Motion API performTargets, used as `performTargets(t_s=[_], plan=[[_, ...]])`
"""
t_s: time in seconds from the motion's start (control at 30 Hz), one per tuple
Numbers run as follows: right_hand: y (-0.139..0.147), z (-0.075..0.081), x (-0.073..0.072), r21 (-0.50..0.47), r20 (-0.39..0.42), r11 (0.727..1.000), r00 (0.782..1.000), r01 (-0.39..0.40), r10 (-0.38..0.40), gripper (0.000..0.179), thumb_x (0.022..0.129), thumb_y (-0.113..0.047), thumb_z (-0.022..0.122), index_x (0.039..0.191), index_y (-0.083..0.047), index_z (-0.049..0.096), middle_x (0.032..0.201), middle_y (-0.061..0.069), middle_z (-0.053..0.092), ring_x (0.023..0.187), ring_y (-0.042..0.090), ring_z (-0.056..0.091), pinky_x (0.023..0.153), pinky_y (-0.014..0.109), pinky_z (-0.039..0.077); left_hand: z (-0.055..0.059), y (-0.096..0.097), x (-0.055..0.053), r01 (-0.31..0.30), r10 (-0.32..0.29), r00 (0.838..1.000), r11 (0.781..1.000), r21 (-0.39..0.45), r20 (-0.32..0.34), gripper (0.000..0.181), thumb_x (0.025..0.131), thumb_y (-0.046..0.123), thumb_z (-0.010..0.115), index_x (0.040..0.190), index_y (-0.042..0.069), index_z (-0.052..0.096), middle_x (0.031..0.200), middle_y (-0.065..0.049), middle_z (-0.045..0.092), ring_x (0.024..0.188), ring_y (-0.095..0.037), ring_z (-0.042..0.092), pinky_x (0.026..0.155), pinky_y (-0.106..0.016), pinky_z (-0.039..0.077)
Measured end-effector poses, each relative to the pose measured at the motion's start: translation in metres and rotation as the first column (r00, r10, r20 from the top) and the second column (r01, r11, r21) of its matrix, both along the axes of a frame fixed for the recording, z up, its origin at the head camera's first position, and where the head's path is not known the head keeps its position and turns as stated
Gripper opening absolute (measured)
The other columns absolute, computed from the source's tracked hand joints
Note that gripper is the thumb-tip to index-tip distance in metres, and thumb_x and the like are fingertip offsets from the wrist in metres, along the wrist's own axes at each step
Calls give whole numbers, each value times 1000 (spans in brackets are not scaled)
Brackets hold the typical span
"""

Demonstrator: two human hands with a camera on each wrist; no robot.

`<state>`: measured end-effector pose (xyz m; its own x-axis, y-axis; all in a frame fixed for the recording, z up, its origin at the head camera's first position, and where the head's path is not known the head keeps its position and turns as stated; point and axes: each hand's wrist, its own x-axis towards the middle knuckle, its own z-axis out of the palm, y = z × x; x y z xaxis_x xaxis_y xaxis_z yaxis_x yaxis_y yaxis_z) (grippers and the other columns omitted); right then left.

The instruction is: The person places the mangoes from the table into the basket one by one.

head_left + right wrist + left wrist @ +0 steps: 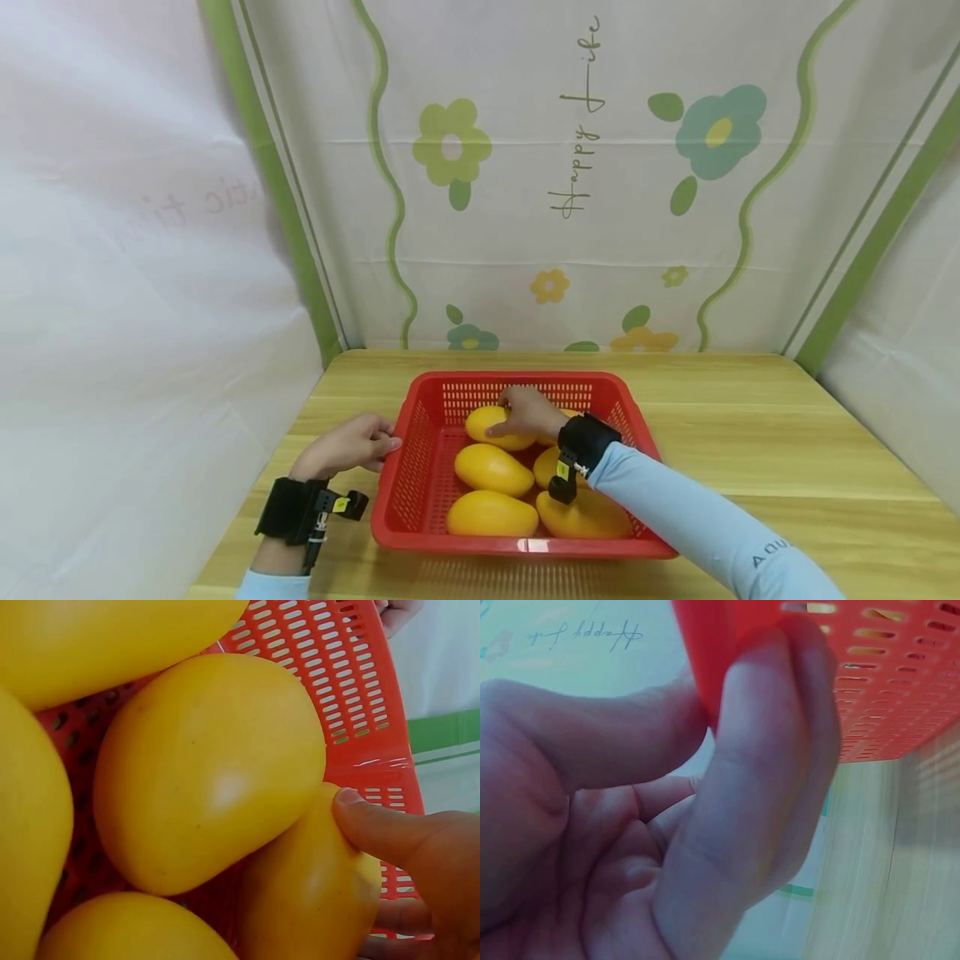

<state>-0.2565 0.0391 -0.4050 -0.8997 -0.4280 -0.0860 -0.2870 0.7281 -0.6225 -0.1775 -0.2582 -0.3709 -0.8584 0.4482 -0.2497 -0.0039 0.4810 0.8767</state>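
Note:
A red perforated plastic basket (450, 543) holds several yellow mangoes, among them a middle-left mango (493, 469) and a front-left mango (491, 514). My left hand (351, 446) pinches the basket's left rim; its thumb and fingers stand on either side of the rim (705, 667) in the left wrist view. Inside the basket, my right hand (529, 413) grips the back-left mango (483, 424), thumb on the near side. From the right wrist, that same mango (307, 892) shows between thumb and fingers, partly behind another mango (210, 772). My right forearm hides part of the right-hand mangoes.
The basket stands on a light wooden table (757, 450). A white curtain with printed flowers (510, 250) rises behind the table's back edge, and further white cloth (135, 333) hangs at the left. Both wrists wear black camera straps.

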Motion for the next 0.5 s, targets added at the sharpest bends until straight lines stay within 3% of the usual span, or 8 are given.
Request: performTargets(t_s=[0.33, 0.43, 0.5], plan=[[4, -4, 0, 35, -2, 998, 998, -56, 56, 42, 84, -29, 82, 111, -4, 62, 91, 5, 60, 81, 21, 52, 73, 32, 48, -2, 0, 0, -1, 1, 1000, 1000, 7, 10, 25, 103, 7, 51, 116, -13, 60, 99, -17, 74, 85, -23, 74, 77, -38, 64], [6, 4, 2, 75, -4, 992, 995, -101, 102, 41, 87, -23, 79, 117, -2, 62, 95, 7, 62, 85, 22, 54, 77, 35, 49, -3, -1, 1, -1, 1, 1000, 1000, 8, 11, 26, 103, 7, 51, 117, -13, 60, 99, -17, 74, 85, -22, 74, 77, -38, 64], [8, 11, 4, 94, -7, 987, 991, -129, 131, 44, 89, -21, 77, 124, -1, 61, 107, 11, 66, 94, 24, 59, 83, 39, 53, -3, -3, 2, 0, 0, 1000, 1000, 7, 11, 26, 103, 7, 51, 117, -13, 60, 99, -17, 74, 85, -22, 74, 77, -38, 64]])
